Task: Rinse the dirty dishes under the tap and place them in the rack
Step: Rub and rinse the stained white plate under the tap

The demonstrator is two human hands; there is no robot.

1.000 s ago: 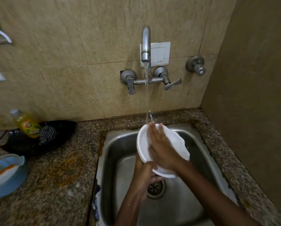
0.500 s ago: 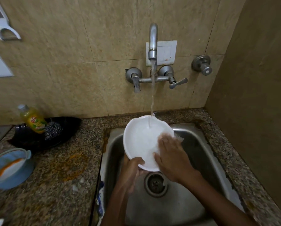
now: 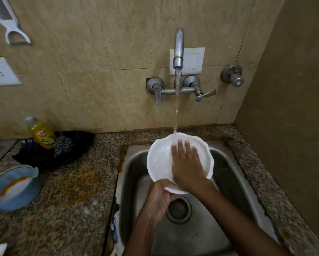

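Over the steel sink (image 3: 136,182), a white plate (image 3: 160,159) is held under the running tap (image 3: 178,48).

The plate is round with a scalloped, slightly raised rim, glossy and wet, tilted toward the camera, with the water stream landing near its far edge. The left hand (image 3: 160,198) has its grip clamped on the near rim from below; the right hand (image 3: 187,167) lies flat on the plate's face, fingers straight and slightly apart.
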